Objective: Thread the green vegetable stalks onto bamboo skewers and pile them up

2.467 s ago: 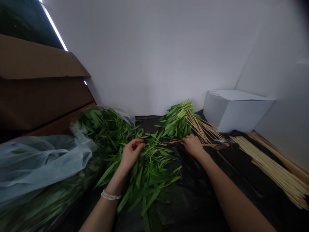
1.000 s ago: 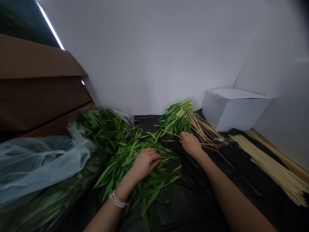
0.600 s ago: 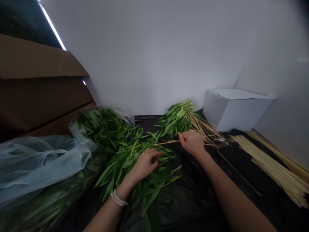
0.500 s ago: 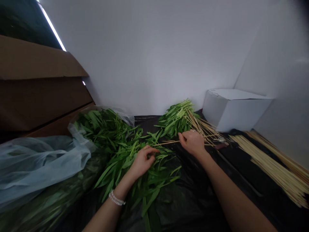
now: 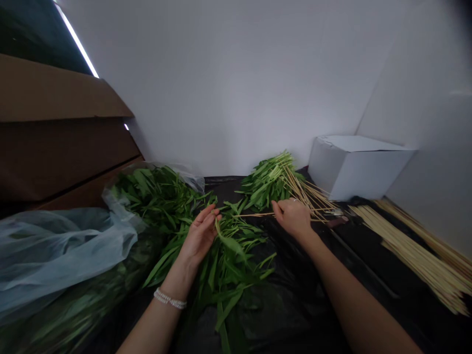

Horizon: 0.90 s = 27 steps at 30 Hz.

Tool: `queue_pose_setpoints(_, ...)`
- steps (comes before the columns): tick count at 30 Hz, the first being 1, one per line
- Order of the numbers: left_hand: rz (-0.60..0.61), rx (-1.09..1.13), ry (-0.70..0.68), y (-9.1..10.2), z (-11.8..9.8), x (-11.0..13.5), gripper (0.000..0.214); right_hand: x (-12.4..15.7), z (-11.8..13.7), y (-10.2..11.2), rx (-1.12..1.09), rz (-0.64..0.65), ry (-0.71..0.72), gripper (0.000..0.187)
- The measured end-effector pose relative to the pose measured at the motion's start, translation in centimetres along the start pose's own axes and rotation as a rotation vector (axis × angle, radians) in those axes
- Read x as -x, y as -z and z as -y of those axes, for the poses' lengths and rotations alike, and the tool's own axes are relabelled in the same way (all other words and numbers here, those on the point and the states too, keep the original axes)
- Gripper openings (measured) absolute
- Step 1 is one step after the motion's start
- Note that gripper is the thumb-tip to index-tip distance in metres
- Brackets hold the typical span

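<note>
My left hand (image 5: 199, 236) is raised over a loose pile of long-leaved greens (image 5: 232, 285), its fingertips closed on a leafy green stem (image 5: 230, 243) whose leaf droops to the right. Across the black plastic sheet, my right hand (image 5: 293, 215) grips a thin bamboo skewer (image 5: 254, 215); its tip points left toward the pile. How many skewers are in that fist I cannot tell. Just beyond it lies a bundle of greens (image 5: 267, 179) with their stems threaded on several skewers (image 5: 311, 194), which fan out to the right.
At left, a clear plastic bag (image 5: 66, 246) full of greens lies below a cardboard box (image 5: 62, 152). A white box (image 5: 361, 169) stands at the back right. Long bundled bamboo sticks (image 5: 413, 255) lie at right on the black plastic sheet (image 5: 280, 305). A white wall (image 5: 228, 88) rises behind.
My left hand has lifted off the pile, moved left and turned, with a leafy stem now in its fingertips. My right hand has barely moved and still holds the skewer.
</note>
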<state>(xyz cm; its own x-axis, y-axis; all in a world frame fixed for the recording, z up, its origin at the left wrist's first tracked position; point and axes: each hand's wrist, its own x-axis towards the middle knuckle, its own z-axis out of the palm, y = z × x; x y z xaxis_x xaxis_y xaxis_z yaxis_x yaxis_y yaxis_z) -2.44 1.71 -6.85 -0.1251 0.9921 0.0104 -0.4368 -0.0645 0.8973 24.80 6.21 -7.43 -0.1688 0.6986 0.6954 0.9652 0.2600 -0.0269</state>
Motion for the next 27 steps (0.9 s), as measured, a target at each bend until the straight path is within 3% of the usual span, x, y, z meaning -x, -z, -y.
queue_pose_setpoints(6, -0.003, 0.085, 0.072, -0.2, 0.0, -0.1, 0.033, 0.1, 0.5, -0.1, -0.049, -0.040, -0.038, 0.049)
queue_pose_setpoints(12, 0.057, -0.065, 0.019, -0.6, 0.4, 0.5, 0.020, 0.3, 1.2, 0.0, -0.071, -0.082, 0.009, 0.050)
queue_pose_setpoints(16, 0.053, -0.136, 0.024, -0.7, 0.7, 0.6, 0.026, 0.3, 1.5, 0.3, -0.074, -0.107, 0.073, 0.050)
queue_pose_setpoints(21, 0.065, -0.189, 0.037, -0.9, 1.5, 0.6, 0.028, 0.6, 3.0, 0.7, -0.143, -0.129, 0.200, 0.046)
queue_pose_setpoints(27, 0.127, -0.219, 0.084, -1.3, 1.8, 1.1, 0.031, 1.7, 5.8, 0.9, -0.234, 0.040, 0.438, 0.029)
